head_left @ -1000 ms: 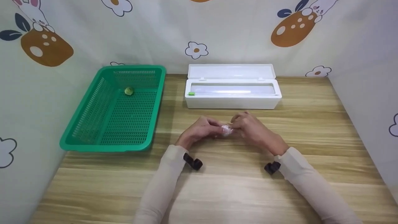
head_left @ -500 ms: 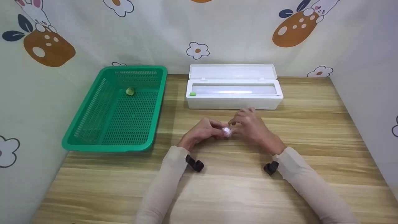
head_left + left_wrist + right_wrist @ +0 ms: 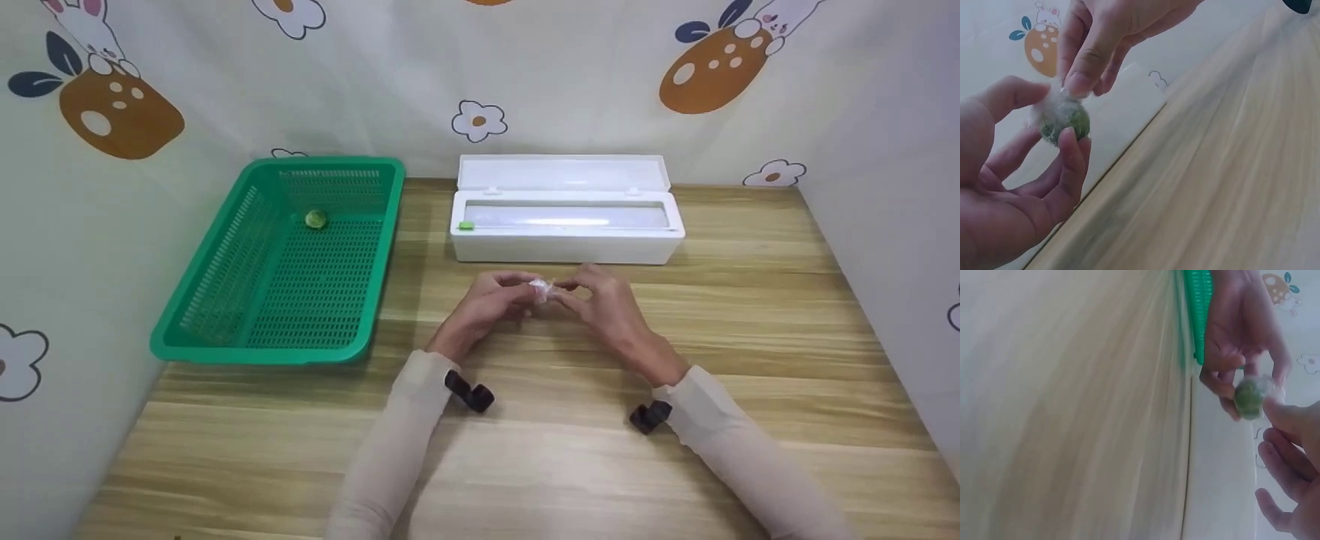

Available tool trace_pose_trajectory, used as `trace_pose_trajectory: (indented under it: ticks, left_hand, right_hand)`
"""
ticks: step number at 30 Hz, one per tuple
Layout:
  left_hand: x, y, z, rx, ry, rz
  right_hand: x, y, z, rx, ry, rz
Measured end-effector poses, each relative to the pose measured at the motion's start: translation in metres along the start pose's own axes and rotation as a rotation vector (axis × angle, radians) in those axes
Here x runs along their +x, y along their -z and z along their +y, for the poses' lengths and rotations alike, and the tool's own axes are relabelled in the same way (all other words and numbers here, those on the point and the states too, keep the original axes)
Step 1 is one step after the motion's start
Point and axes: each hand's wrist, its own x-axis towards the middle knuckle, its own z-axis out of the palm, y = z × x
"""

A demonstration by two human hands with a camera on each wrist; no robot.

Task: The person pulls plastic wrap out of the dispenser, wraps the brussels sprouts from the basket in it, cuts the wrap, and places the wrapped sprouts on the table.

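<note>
A small round green vegetable (image 3: 1075, 119), which looks like a Brussels sprout, is wrapped in clear cling film (image 3: 541, 289). My left hand (image 3: 487, 304) holds it between thumb and curled fingers, over the table in front of the white box. From the right, my right hand (image 3: 606, 304) pinches the gathered film with thumb and forefinger. In the right wrist view the green side of the sprout (image 3: 1248, 400) faces the left hand (image 3: 1241, 337), while the right thumb (image 3: 1286, 417) presses at the film end.
A green plastic basket (image 3: 262, 355) stands at the left with one small green sprout (image 3: 316, 219) inside. At the back, a white cling film dispenser (image 3: 566, 249) has its lid (image 3: 562, 172) raised and a green slider (image 3: 466, 226) at its left end. Patterned cloth walls enclose the wooden table (image 3: 555, 465).
Both hands have moved slightly away from the body, towards the dispenser, with the wrapped sprout. The right fingers, lifted half a second ago, have come down onto the film.
</note>
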Motion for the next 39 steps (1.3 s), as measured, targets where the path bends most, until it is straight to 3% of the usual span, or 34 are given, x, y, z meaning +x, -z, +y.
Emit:
trace_pose_trajectory:
  ticks: [5, 10, 13, 22, 27, 31, 37, 39]
  left_hand:
    - [-0.001, -0.005, 0.006, 0.011, -0.038, 0.061]
    - [0.000, -0.002, 0.008, 0.041, -0.021, 0.081]
    - [0.001, -0.001, 0.008, 0.049, -0.012, 0.085]
    - [-0.001, 0.002, 0.012, 0.102, -0.073, 0.027]
    - [-0.002, 0.005, 0.011, -0.030, -0.060, -0.044]
    - [-0.001, 0.007, 0.010, -0.074, -0.043, -0.052]
    - [-0.001, 0.012, 0.009, 0.102, -0.021, -0.055]
    - [-0.001, 0.013, 0.009, 0.151, -0.013, -0.062]
  right_hand:
    - [0.003, -0.001, -0.008, -0.007, 0.071, 0.006]
    - [0.006, 0.001, -0.011, 0.023, 0.019, -0.102]
    - [0.005, -0.001, -0.011, 0.025, 0.009, -0.115]
    - [0.006, -0.011, -0.002, 0.084, 0.141, 0.100]
    - [0.006, -0.010, -0.003, 0.105, 0.138, 0.136]
    - [0.008, -0.004, -0.003, 0.154, 0.055, 0.029]
    - [0.019, 0.008, -0.003, 0.256, -0.193, -0.211]
    - [0.021, 0.010, -0.003, 0.260, -0.228, -0.270]
